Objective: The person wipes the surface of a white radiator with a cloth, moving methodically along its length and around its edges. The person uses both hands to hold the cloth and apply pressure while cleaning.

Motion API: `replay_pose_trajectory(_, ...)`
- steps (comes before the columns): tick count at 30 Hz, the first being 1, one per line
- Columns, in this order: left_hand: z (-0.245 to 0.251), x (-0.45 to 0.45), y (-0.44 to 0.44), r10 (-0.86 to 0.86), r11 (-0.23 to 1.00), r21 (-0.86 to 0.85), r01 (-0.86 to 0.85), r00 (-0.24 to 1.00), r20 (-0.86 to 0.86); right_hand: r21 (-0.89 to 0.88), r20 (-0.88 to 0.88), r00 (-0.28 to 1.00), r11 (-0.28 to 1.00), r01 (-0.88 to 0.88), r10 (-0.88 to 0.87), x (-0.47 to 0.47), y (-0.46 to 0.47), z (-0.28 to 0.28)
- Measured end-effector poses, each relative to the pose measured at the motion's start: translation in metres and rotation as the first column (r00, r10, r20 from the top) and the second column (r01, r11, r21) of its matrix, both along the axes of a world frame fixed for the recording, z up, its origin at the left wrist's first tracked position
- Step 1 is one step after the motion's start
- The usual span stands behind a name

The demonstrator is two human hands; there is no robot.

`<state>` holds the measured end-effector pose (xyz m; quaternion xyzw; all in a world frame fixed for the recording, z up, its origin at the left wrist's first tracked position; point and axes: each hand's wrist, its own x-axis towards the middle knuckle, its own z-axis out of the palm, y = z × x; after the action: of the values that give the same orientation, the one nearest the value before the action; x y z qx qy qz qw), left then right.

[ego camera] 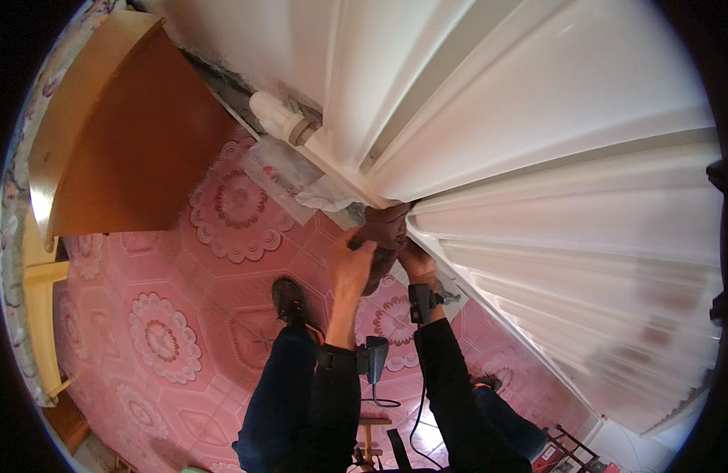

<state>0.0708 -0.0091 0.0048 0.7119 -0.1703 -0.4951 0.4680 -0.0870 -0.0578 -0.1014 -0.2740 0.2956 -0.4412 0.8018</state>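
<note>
A dark brown cloth (386, 227) is bunched at the lower edge of a white ribbed radiator (518, 118). My left hand (349, 266) grips the cloth from the left, thumb and fingers pressed into its folds. Close to the cloth's right side, my right hand (418, 263) reaches in at the radiator's bottom edge. Its fingers are hidden by the cloth and that edge, so its hold cannot be seen. Part of the cloth hangs down between the two hands.
A white pipe fitting (275, 115) joins the radiator's lower corner. Beneath it, a printed plastic bag (287, 171) lies on the pink patterned tile floor (222, 301). Brown wooden furniture (133, 136) stands at left. My shoe (290, 298) is below the hands; cables trail from wrist-worn devices (373, 358).
</note>
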Motion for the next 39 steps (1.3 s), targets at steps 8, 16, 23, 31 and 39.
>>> replay_pose_trajectory(8,0.027,0.034,0.026,0.268,0.778,-0.266,-0.57,0.683,-0.679,0.612,0.349,0.864,0.787,0.083,-0.362,0.003,0.064,0.032)
replay_pose_trajectory(16,0.066,0.065,0.036,0.062,0.651,-0.363,-0.667,0.524,-0.85,0.128,-0.68,0.703,0.978,-0.164,0.207,-0.067,0.134,0.063)
replay_pose_trajectory(23,0.065,0.066,0.029,0.02,0.788,-0.425,-0.445,0.709,-0.705,-0.058,-0.676,0.736,0.998,-0.001,-0.039,-0.078,0.156,0.126)
replay_pose_trajectory(31,0.065,0.066,0.044,-0.208,0.921,-0.381,-0.083,0.722,-0.66,0.007,-0.511,0.849,0.987,0.162,-0.136,0.045,0.065,0.169)
replay_pose_trajectory(39,0.062,0.062,0.043,-0.055,0.979,-0.19,-0.068,0.814,-0.578,-0.105,-0.64,0.732,0.97,0.219,-0.234,0.065,0.053,0.168)
